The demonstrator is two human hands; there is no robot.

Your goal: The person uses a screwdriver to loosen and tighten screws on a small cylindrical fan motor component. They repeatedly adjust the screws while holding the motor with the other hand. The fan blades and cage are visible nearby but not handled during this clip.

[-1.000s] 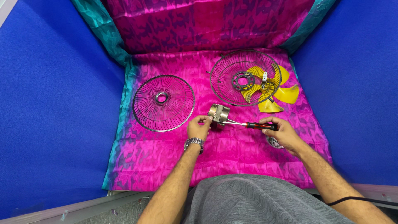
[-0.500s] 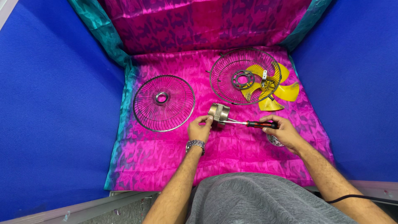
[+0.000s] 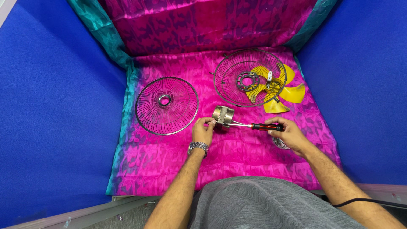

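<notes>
A small silver fan motor (image 3: pixel 223 115) rests on the pink cloth (image 3: pixel 237 148) in the middle. My left hand (image 3: pixel 203 130) pinches its near side with the fingertips. My right hand (image 3: pixel 288 135) grips a screwdriver (image 3: pixel 258 126) with a red and black handle, its metal shaft pointing left into the motor. A metal watch (image 3: pixel 198 146) sits on my left wrist.
A round wire fan guard (image 3: pixel 166 105) lies flat to the left. A second, deeper wire guard (image 3: pixel 249 78) lies at the back right, partly over a yellow fan blade (image 3: pixel 285 92). Blue walls (image 3: pixel 55 106) close in both sides. A small round part (image 3: pixel 280 143) lies under my right hand.
Both hands, the motor and the screwdriver stay almost where they were; only a slight shift of the view.
</notes>
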